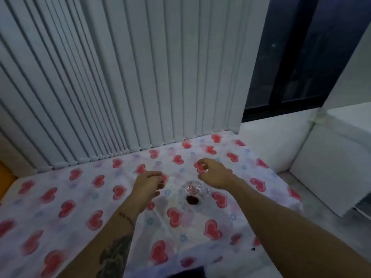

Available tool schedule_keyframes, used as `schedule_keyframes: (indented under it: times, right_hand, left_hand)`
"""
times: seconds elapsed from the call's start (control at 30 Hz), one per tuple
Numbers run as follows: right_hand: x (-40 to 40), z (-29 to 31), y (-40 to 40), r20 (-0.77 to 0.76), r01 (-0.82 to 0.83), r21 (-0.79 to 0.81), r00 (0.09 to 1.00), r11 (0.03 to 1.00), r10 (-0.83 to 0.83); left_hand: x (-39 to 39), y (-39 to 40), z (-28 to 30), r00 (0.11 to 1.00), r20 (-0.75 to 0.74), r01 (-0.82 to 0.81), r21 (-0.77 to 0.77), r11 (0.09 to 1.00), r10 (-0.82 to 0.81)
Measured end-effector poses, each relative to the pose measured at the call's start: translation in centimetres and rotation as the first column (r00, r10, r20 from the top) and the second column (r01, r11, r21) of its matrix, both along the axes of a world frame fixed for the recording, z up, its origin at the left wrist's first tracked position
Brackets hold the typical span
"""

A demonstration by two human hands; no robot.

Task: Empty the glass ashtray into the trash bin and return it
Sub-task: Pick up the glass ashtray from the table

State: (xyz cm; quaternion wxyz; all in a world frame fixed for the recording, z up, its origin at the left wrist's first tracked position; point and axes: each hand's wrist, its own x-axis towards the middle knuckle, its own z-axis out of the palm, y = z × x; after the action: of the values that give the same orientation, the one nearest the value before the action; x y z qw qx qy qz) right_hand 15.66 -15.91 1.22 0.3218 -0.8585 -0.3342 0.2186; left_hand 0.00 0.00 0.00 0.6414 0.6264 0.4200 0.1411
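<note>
Glass is what matters on this table: the clear, cut-pattern ashtray [193, 194] sits on the heart-print tablecloth [66, 207], a little right of the middle, with a dark clump of ash or butts lying in its near side. Both hands hover above the cloth just beyond it, neither one touching it. The left hand [149, 184] hangs to the left of the ashtray with its fingers curled loosely inward, holding nothing. The right hand [213, 173] hangs to the right and slightly farther back, thumb and fingers bent into an open claw, also empty. White vertical blinds [128, 77] close off the back of the table, and a dark window [291, 57] shows to the right. No trash bin is in view. Since the dark clump is inside, the step in hand looks like the opening reach, before the ashtray is lifted at all. The next move calls for one hand to come down over the rim and close firmly on the thick glass, then lift it level so nothing spills onto the cloth on the way to wherever the bin stands.
</note>
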Motion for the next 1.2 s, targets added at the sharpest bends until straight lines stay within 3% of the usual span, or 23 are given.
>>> schedule_keyframes:
  times: [0.17, 0.33, 0.43, 0.77, 1.0, 1.2]
  right_hand:
    - [2.9, -6.0, -0.1, -0.124, -0.002, -0.125, 0.992, 0.992, -0.014]
    - [4.7, -10.6, 0.3, -0.199, -0.019, -0.173, 0.980, 0.985, -0.016]
    - [5.0, -12.6, 0.8, -0.227, -0.006, -0.153, 0.974, 0.988, -0.029]
    - [4.3, -13.8, 2.2, -0.157, 0.070, -0.068, 0.984, 0.995, -0.080]
    - [2.3, -13.6, 0.8, -0.220, 0.051, -0.083, 0.973, 0.995, -0.069]
    - [-2.0, -12.6, -1.6, -0.317, 0.066, 0.021, 0.947, 0.998, -0.057]
  left_hand:
    - [4.0, -1.1, -4.9, 0.995, -0.103, -0.011, -0.085, 0.996, 0.002]
    - [6.5, -2.6, -7.9, 0.977, -0.176, 0.122, 0.014, 0.992, -0.118]
    - [7.5, -3.4, -9.7, 0.978, -0.180, 0.109, 0.026, 0.994, -0.103]
    - [9.1, -5.0, -13.6, 0.952, -0.300, 0.078, 0.407, 0.910, 0.053]
    - [6.6, -6.5, -12.1, 0.961, -0.269, 0.072, 0.449, 0.891, 0.058]
    - [1.8, -5.6, -10.7, 0.968, -0.250, 0.079, 0.348, 0.934, 0.011]
